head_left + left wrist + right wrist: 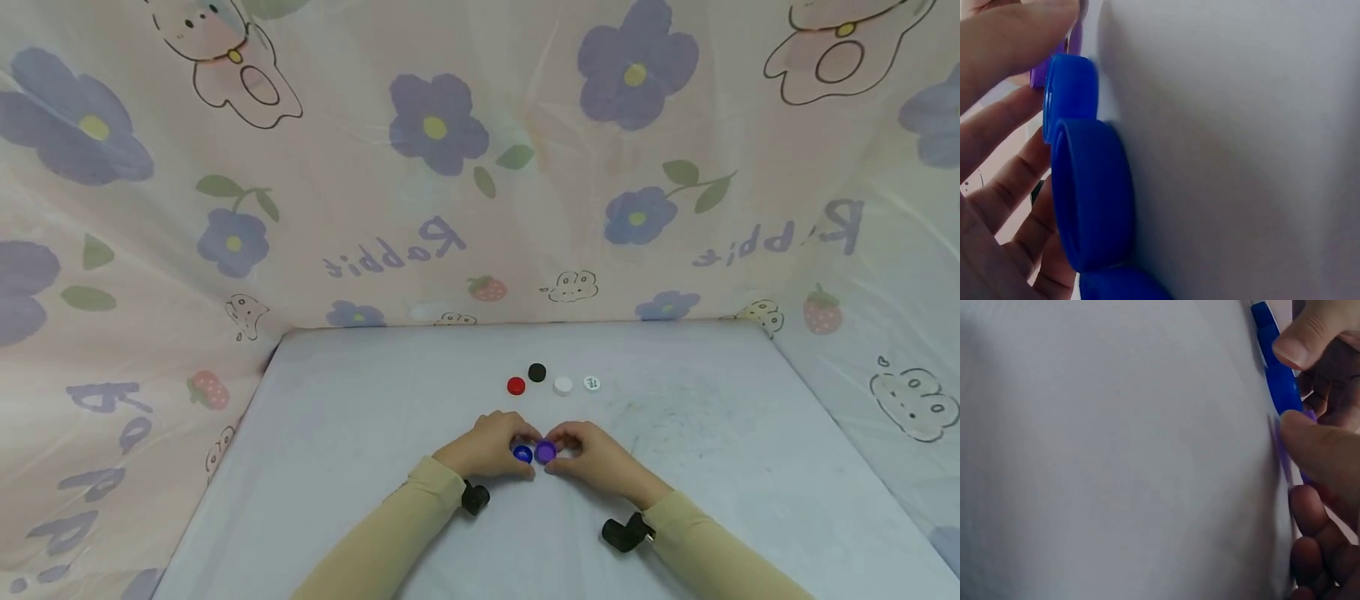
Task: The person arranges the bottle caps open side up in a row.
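Observation:
Just in front of the person, both hands meet low over the white table. My left hand point(497, 446) curves its thumb and fingers around a blue bottle cap point(522, 454). In the left wrist view, several blue caps point(1094, 194) stand in a touching row beside the palm; in the head view the hand hides most of them. My right hand point(596, 457) pinches a purple bottle cap point(546, 452) between thumb and index finger, right beside the blue one. In the right wrist view the right thumb point(1310, 437) covers much of the purple cap.
Beyond the hands lie a red cap point(516, 386), a black cap point(537, 372), a plain white cap point(562, 386) and a white cap with dark marks point(592, 383). A patterned curtain point(525, 233) borders the table point(360, 383) at the back and sides.

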